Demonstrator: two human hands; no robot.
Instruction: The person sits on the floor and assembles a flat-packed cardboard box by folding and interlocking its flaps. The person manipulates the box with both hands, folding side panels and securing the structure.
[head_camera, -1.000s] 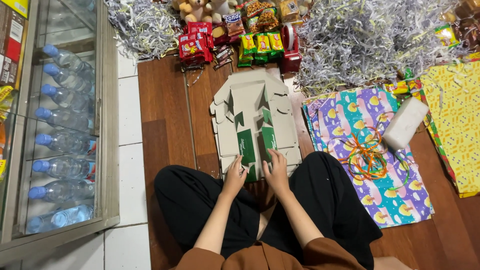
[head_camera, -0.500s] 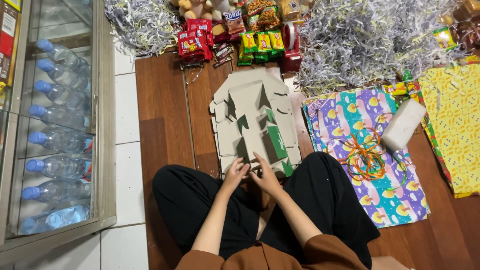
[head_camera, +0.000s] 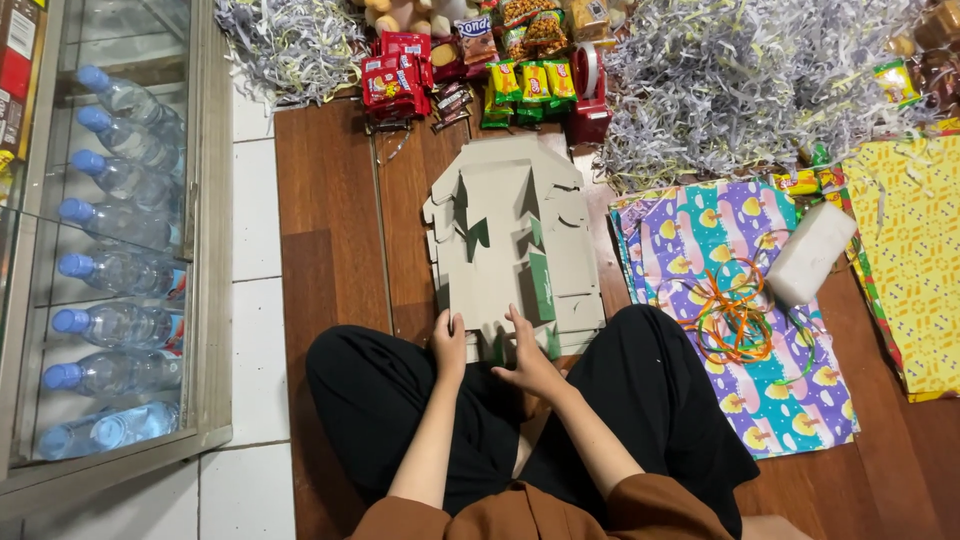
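A flat grey die-cut cardboard box blank (head_camera: 510, 230) with green inner flaps lies on the wooden floor in front of my crossed legs. My left hand (head_camera: 449, 345) presses on its near edge at the left. My right hand (head_camera: 528, 362) rests with fingers spread on the near edge at the middle, next to a green flap. Both hands touch the cardboard; neither lifts it.
Patterned wrapping paper (head_camera: 740, 330) with coloured rubber bands (head_camera: 735, 310) and a white block (head_camera: 810, 255) lies at the right. Shredded paper (head_camera: 740, 80) and snack packets (head_camera: 470, 60) are piled ahead. A glass cabinet of water bottles (head_camera: 110, 250) stands on the left.
The upright green flaps near my hands have been folded down flat. My hands slid toward me along the blank's near edge.
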